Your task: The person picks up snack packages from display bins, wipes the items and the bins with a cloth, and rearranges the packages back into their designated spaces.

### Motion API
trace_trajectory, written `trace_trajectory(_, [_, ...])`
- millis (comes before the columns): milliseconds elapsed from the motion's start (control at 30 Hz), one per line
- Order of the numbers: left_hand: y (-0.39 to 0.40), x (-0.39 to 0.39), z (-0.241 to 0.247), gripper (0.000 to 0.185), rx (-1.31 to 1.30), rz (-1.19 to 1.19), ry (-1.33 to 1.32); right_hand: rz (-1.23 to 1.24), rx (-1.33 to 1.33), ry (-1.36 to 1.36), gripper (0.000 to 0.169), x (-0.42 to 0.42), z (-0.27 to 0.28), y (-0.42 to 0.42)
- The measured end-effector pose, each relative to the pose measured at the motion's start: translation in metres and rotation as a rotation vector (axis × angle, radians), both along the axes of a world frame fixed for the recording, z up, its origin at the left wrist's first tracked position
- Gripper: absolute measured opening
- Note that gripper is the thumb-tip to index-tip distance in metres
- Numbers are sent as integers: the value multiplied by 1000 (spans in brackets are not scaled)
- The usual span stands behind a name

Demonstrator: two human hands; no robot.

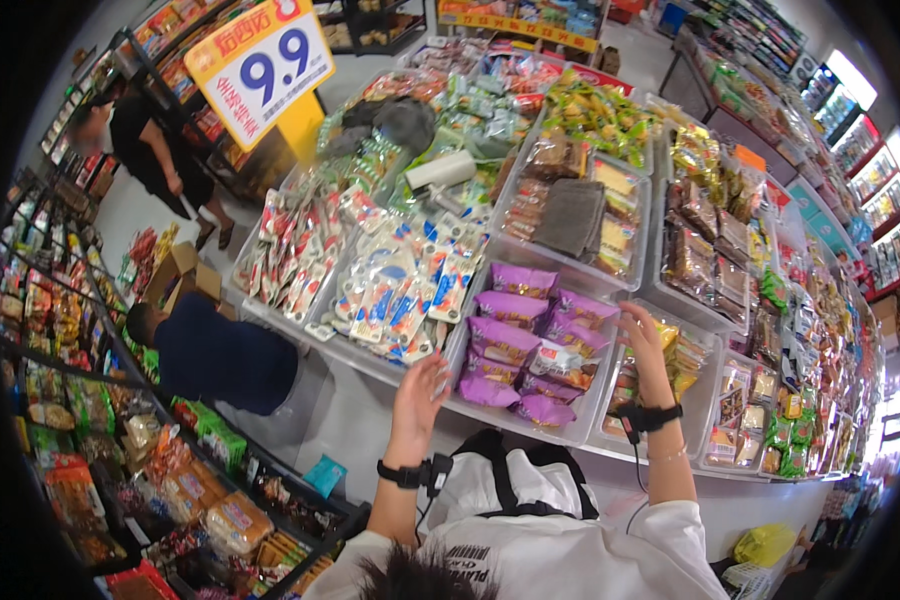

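Note:
Right in front of me stands a clear plastic bin (pixel 586 429) with rows of purple snack packets (pixel 504 339). One white and brown packet (pixel 562 363) lies among the purple ones. My left hand (pixel 422 388) is at the bin's left front corner, fingers spread and holding nothing. Over the right edge of the same bin is my right hand (pixel 642 337), its fingers apart and nothing in them. White, blue and red packets (pixel 401 300) fill the bin on the left. A grey cloth (pixel 568 217) lies on packaged goods in the bin behind.
A person in dark blue (pixel 221 352) is low down at the left, near an open cardboard box (pixel 184 274). Another person in black (pixel 146 142) stands farther back. A price sign (pixel 262 67) rises over the bins. Shelves of packaged food (pixel 195 487) curve along the left.

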State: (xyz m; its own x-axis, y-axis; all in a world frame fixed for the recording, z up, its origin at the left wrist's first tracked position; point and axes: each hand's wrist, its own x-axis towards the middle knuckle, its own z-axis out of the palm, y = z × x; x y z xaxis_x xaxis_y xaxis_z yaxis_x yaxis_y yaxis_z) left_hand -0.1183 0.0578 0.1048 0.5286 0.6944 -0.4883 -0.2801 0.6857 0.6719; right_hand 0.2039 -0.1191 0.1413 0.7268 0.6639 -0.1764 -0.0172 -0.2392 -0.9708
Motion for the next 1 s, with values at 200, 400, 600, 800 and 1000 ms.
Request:
trace_trajectory(200, [61,7,-33,41,1456,-68,1026,-64,-209,-466,21,-9,-82,-89])
trace_trajectory(400, [123,4,-81,54,1630,-67,1357,-211,-492,-770,39,-51,-110,-115])
trace_trajectory(600, [104,20,-89,55,1499,-183,1410,-388,-516,-774,69,-56,-115,-119])
trace_trajectory(800, [95,10,-91,58,1485,-183,1408,-496,-531,-665,84,-36,-122,-123])
trace_trajectory(1000, [88,18,-82,84,1456,-240,1456,-558,-658,-612,67,-32,-129,-124])
